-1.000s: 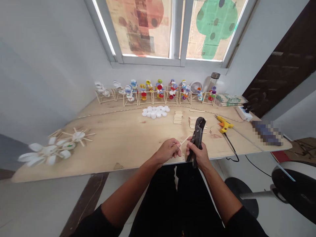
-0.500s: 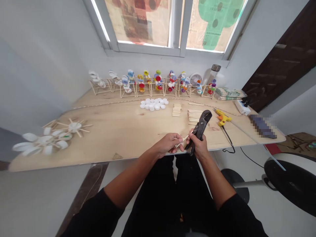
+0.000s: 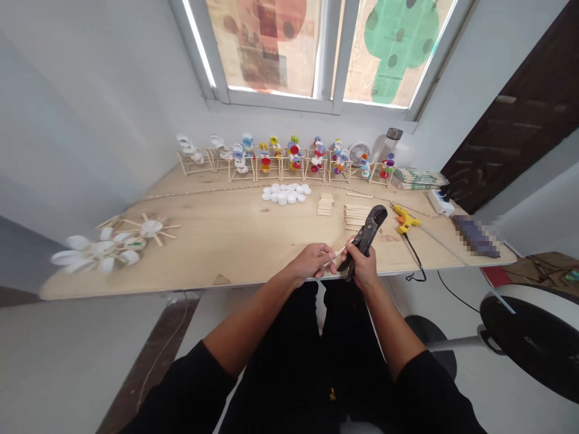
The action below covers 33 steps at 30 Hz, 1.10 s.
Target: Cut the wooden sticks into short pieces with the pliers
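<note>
The left hand's fingers [image 3: 322, 257] pinch a wooden craft stick [image 3: 338, 253] at twelve o'clock, just above the desk [image 3: 217, 253] edge. The right hand's fingers [image 3: 360, 264] clench black cutting pliers [image 3: 365, 235] beside it; cutting seems in hand, calling for the stick to be set in the pliers' jaws.

Craft workshop, plywood workbench [image 3: 217, 253], hot glue gun [image 3: 406, 219]

1. A plywood table [image 3: 217, 253] stands below a window [image 3: 271, 54].
2. Bottle-cap models [image 3: 280, 160] stand in a row along its back edge.
3. Loose caps [image 3: 286, 194] lie in front of them, with stick piles [image 3: 355, 216] to their right.
4. A glue gun [image 3: 404, 220] lies right of the piles.
5. A cap wheel [image 3: 113, 244] lies at the table's left end.
6. Over the front edge, the left hand [image 3: 312, 262] holds a stick [image 3: 339, 253], just beside the right hand [image 3: 362, 268], which holds cutters [image 3: 365, 232].
</note>
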Motion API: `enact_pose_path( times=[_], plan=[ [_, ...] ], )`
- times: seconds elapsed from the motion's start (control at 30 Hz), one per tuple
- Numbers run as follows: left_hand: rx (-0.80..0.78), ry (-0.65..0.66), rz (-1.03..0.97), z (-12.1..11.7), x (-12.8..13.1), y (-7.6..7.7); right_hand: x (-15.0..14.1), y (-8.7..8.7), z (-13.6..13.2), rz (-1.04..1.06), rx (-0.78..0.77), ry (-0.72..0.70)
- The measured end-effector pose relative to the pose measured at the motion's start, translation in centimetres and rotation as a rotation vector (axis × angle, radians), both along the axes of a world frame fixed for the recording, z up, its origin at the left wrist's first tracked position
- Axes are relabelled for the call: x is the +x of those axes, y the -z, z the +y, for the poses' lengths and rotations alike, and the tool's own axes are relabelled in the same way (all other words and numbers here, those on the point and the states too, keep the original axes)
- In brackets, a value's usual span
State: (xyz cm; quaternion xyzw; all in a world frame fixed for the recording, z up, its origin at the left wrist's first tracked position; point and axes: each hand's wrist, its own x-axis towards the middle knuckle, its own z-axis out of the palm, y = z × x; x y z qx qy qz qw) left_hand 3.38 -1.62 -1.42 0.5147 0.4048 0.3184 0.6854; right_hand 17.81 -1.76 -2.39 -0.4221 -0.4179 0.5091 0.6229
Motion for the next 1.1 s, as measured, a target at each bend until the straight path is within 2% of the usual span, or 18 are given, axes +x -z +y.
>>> enact_pose_path(
  times=[0.47,0.73,1.1],
  plan=[
    [0.006,0.037,-0.031,0.2,-0.5,0.1,0.0,0.1,0.0,-0.004,0.003,0.020],
    [-0.025,0.077,-0.036,-0.2,-1.0,-0.4,-0.2,0.0,0.0,0.002,0.025,0.048],
    [-0.080,0.131,-0.053,0.6,-1.5,-0.4,-0.5,-0.1,0.0,-0.008,-0.002,0.054]
  ],
)
